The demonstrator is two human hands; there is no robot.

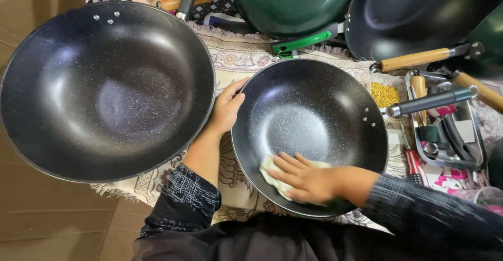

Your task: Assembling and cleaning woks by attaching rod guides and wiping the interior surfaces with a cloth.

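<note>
Right hand point(306, 180) spread flat pressing cloth point(272, 174) inside small wok point(309, 135) on mat point(236, 62), left hand point(226, 109) curled on its rim; hard push could tip wok into big wok point(105, 88).

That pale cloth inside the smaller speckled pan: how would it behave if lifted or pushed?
The cloth looks crumpled under the right hand, so it is probably floppy and light. On the glossy speckled pan it likely slides easily. The left hand grips the rim, suggesting the rounded pan might otherwise shift.
</note>
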